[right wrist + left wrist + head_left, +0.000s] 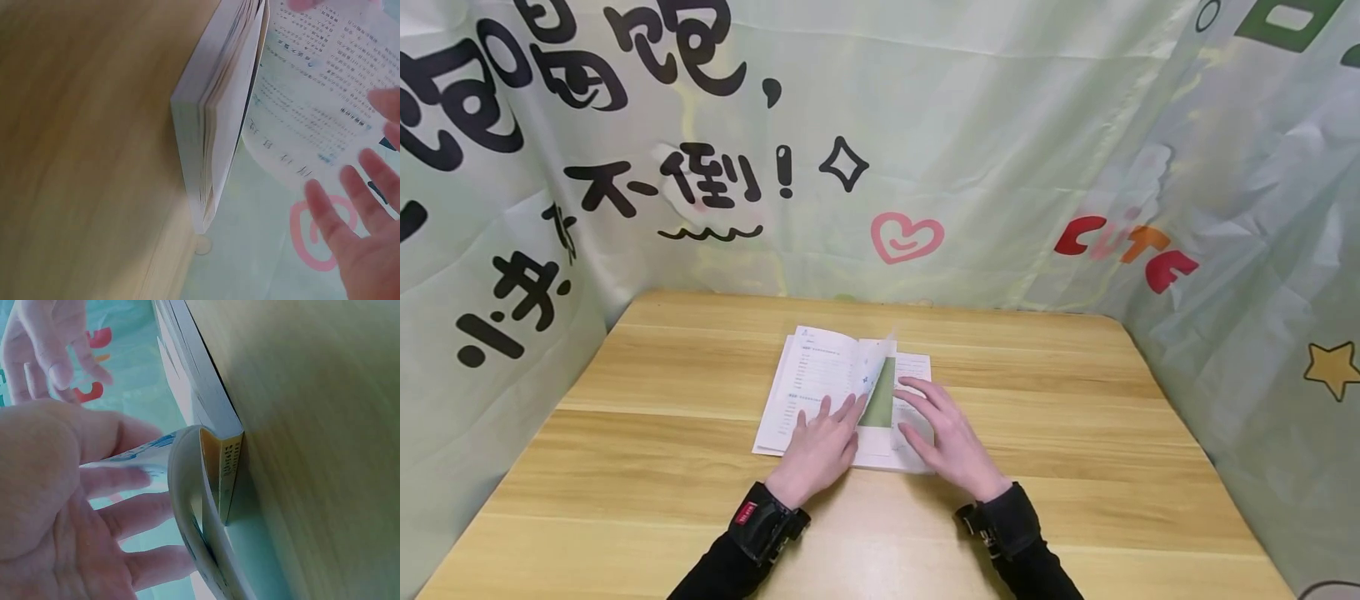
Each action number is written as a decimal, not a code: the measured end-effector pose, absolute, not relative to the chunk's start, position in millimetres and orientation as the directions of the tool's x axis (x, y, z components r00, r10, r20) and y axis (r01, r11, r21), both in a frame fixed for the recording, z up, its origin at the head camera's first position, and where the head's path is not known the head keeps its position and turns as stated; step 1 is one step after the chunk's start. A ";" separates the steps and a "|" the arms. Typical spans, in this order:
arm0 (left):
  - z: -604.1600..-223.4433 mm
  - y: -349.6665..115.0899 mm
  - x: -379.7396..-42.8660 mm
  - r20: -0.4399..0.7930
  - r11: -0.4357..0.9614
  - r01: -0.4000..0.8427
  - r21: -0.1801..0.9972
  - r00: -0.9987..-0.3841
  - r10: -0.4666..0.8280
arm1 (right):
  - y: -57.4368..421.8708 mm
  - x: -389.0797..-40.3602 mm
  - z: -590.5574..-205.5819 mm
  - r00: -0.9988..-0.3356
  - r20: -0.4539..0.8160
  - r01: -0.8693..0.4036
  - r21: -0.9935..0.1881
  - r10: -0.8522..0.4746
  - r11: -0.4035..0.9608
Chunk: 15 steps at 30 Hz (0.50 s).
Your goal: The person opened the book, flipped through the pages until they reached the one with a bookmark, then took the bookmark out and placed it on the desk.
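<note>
A thick book [823,358] lies spread on the table, with printed text on its left page. One leaf [871,365] stands partly raised near the middle, beside a page with a green block [882,400]. My left hand [822,446] rests on the left page, fingers spread and fairly straight, its index finger beside the raised leaf. In the left wrist view the pages [181,469] bend upward against the fingers of that hand. My right hand [951,433] hovers at the book's right side, fingers loosely spread and holding nothing. The raised printed leaf [331,81] shows beyond the book's edge in the right wrist view.
The wooden table [1075,433] extends around the book on all sides. A pale printed cloth [985,150] with black lettering and a pink heart [907,239] hangs behind the table and along both sides. Black bands [1011,521] sit on both wrists.
</note>
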State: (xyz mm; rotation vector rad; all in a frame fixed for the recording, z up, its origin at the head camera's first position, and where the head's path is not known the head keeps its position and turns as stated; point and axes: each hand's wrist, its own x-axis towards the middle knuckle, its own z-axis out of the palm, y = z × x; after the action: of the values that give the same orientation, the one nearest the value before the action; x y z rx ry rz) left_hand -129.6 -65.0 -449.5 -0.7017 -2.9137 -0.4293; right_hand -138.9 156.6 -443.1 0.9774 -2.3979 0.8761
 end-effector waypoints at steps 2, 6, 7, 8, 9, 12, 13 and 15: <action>-449.3 -65.9 -131.0 0.208 0.845 0.460 0.271 -0.886 0.415 | 156.5 -137.6 -444.2 -0.691 0.519 -0.717 -0.406 -0.503 0.567; -447.7 -67.3 -133.5 0.303 0.822 0.460 0.335 -0.879 0.369 | 155.3 -135.7 -446.4 -0.718 0.442 -0.695 -0.417 -0.538 0.585; -447.1 -67.6 -134.2 0.331 0.816 0.462 0.349 -0.875 0.353 | 155.1 -135.3 -446.6 -0.726 0.422 -0.688 -0.419 -0.543 0.593; -446.4 -67.7 -134.7 0.356 0.811 0.460 0.362 -0.872 0.336 | 155.1 -134.9 -446.8 -0.734 0.399 -0.679 -0.422 -0.549 0.601; -445.5 -67.8 -135.0 0.382 0.804 0.461 0.376 -0.867 0.318 | 155.1 -134.4 -446.8 -0.746 0.372 -0.666 -0.428 -0.553 0.611; -443.4 -67.9 -135.1 0.443 0.803 0.459 0.381 -0.852 0.277 | 155.9 -133.2 -446.9 -0.775 0.273 -0.626 -0.449 -0.569 0.637; -442.8 -67.7 -135.2 0.454 0.817 0.452 0.357 -0.849 0.271 | 156.4 -132.7 -446.8 -0.782 0.239 -0.613 -0.456 -0.575 0.645; -441.8 -67.5 -135.1 0.458 0.851 0.431 0.300 -0.848 0.268 | 157.2 -132.4 -447.3 -0.791 0.183 -0.592 -0.468 -0.584 0.656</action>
State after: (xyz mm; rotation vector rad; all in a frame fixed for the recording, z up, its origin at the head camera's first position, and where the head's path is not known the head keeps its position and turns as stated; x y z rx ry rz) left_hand -135.1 -67.5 -441.8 -0.5184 -2.6223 -0.5582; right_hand -132.4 157.2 -447.3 1.0098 -2.8433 0.8125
